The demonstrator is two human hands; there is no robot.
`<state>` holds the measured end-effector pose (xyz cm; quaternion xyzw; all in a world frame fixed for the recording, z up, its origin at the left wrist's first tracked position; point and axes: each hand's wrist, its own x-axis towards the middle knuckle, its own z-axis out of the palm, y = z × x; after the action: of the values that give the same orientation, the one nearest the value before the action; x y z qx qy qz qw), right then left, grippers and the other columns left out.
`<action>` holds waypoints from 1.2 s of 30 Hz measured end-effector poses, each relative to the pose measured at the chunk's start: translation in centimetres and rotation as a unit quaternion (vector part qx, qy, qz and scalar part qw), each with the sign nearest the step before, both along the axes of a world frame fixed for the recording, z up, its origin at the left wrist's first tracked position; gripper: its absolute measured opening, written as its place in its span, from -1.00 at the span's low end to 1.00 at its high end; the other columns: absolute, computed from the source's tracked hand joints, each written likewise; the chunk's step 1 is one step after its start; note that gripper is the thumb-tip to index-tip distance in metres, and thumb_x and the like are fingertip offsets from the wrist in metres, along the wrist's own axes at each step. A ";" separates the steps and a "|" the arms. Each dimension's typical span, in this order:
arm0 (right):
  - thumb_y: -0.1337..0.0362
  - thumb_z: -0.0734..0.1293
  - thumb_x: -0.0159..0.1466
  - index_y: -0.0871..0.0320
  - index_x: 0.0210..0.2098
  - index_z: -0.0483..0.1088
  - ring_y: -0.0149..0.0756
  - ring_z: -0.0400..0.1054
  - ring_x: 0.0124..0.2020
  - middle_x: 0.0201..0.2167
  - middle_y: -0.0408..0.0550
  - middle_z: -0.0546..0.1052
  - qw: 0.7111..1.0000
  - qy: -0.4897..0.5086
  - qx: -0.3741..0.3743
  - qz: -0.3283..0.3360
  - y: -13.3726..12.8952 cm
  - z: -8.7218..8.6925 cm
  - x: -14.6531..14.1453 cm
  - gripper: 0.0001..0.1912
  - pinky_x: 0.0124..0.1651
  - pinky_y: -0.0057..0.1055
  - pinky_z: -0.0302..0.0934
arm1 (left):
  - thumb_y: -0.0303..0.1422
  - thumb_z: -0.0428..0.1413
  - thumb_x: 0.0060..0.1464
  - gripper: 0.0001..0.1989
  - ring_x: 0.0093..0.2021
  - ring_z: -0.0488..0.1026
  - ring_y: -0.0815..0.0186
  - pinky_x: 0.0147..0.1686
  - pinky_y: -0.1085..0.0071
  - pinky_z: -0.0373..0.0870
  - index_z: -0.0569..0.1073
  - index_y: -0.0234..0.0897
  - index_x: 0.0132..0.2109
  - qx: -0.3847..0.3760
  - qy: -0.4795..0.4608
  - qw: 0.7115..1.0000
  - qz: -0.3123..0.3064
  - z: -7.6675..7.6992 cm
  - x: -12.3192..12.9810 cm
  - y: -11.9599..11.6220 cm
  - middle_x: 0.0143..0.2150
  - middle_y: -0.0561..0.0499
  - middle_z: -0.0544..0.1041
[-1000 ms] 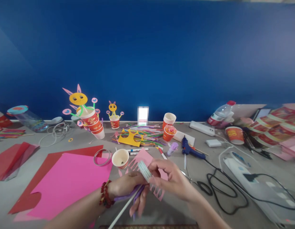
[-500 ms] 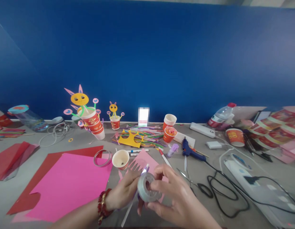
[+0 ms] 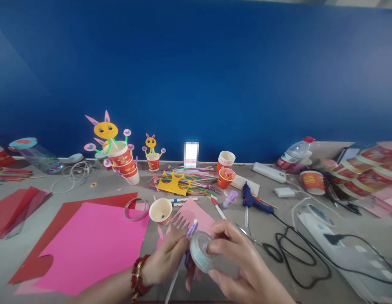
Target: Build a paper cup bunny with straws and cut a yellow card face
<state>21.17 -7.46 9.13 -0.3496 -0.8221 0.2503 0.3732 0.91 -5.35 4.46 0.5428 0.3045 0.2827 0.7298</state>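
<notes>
In front of me my right hand (image 3: 238, 257) grips a roll of clear tape (image 3: 200, 258), with thumb and fingers at its near side and core. My left hand (image 3: 168, 253), with a red beaded bracelet at the wrist, is closed around a slim purple piece (image 3: 191, 228) with a white tip; its exact kind is unclear. A thin white strip (image 3: 172, 288) sticks out below that hand. The roll is right beside the left fingers. Behind the hands lies pink paper (image 3: 196, 211) with a cut fringe, next to a paper cup (image 3: 160, 211).
Pink and red sheets (image 3: 97, 249) cover the left side. A glue gun (image 3: 254, 200), its black cable, scissors (image 3: 244, 231) and a power strip (image 3: 335, 253) are on the right. Farther back stand cup figures (image 3: 123, 164), colourful pipe cleaners (image 3: 202, 175) and a plastic bottle (image 3: 293, 154).
The tape roll has turned so its outer band faces me more, and moved slightly right with my right hand. More of the purple piece shows beside my left fingers.
</notes>
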 end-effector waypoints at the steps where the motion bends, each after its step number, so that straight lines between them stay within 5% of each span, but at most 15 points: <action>1: 0.41 0.34 0.08 0.07 -0.31 0.33 -0.25 0.33 -0.32 -0.28 -0.07 0.39 1.000 0.002 -0.001 -0.004 0.0 0.0 0.0 -0.81 -0.30 -0.39 0.26 | 0.03 -0.10 0.28 -0.45 -0.68 0.40 0.39 -0.67 0.54 0.25 0.49 -0.34 -0.33 0.002 -0.006 1.000 0.008 0.0 0.1 0.0 -0.59 -0.02 0.53; 9: 0.38 0.33 0.15 0.07 -0.26 0.33 -0.18 0.38 -0.24 -0.24 -0.02 0.42 1.000 0.015 -0.006 0.002 0.2 -0.2 0.2 -0.84 -0.22 -0.35 0.29 | 0.02 -0.13 0.30 -0.42 -0.69 0.39 0.39 -0.68 0.54 0.26 0.45 -0.33 -0.46 0.006 -0.014 1.000 0.018 -0.6 0.3 0.2 -0.59 -0.07 0.56; 16: 0.23 0.36 0.24 0.06 -0.17 0.42 -0.21 0.40 -0.28 -0.19 0.01 0.45 0.998 -0.010 -0.015 0.052 0.1 0.1 0.3 -0.84 -0.21 -0.34 0.32 | 0.10 -0.07 0.23 -0.45 -0.31 0.46 0.24 -0.20 0.38 0.43 0.48 -0.28 -0.37 0.127 0.078 0.983 0.112 -0.5 -0.5 0.2 -0.34 -0.09 0.59; 19: 0.17 0.30 0.35 0.06 -0.17 0.43 -0.21 0.40 -0.28 -0.28 -0.01 0.47 0.995 0.066 -0.026 0.067 0.6 -0.3 0.0 -0.86 -0.22 -0.35 0.32 | 0.12 -0.07 0.23 -0.45 -0.44 0.45 0.29 -0.40 0.41 0.41 0.48 -0.28 -0.32 0.079 0.033 0.994 0.066 -0.4 -0.5 0.0 -0.40 -0.08 0.58; 24: 0.28 0.30 0.37 0.07 -0.15 0.39 -0.32 0.32 -0.37 -0.27 -0.06 0.45 0.988 0.130 -0.077 -0.023 2.6 -0.9 -0.8 -0.93 -0.30 -0.41 0.26 | 0.02 -0.10 0.30 -0.51 -0.61 0.44 0.35 -0.63 0.51 0.28 0.46 -0.31 -0.28 0.031 -0.007 0.999 -0.019 -0.1 -0.3 -0.2 -0.47 -0.10 0.60; 29: 0.27 0.32 0.36 0.09 -0.17 0.48 -0.34 0.35 -0.34 -0.31 -0.09 0.49 0.984 0.094 -0.132 0.075 4.0 -0.2 -1.3 -0.90 -0.27 -0.45 0.24 | -0.03 -0.13 0.34 -0.51 -0.48 0.51 0.31 -0.44 0.48 0.39 0.47 -0.32 -0.27 0.130 0.049 0.990 0.005 -0.2 -0.8 -0.2 -0.43 -0.11 0.60; 36: 0.28 0.34 0.32 0.14 -0.38 0.45 -0.36 0.32 -0.42 -0.44 -0.14 0.48 0.978 0.098 -0.177 0.047 4.1 -0.3 -1.7 -0.86 -0.36 -0.48 0.17 | -0.07 -0.18 0.37 -0.50 -0.42 0.50 0.28 -0.38 0.47 0.37 0.46 -0.31 -0.29 0.185 0.093 0.978 -0.021 0.7 -0.8 0.0 -0.45 -0.08 0.57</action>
<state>19.50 -3.37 8.86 -0.3451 -0.7395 0.4419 0.3725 0.11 -5.31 5.12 0.6989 0.3020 0.2672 0.5906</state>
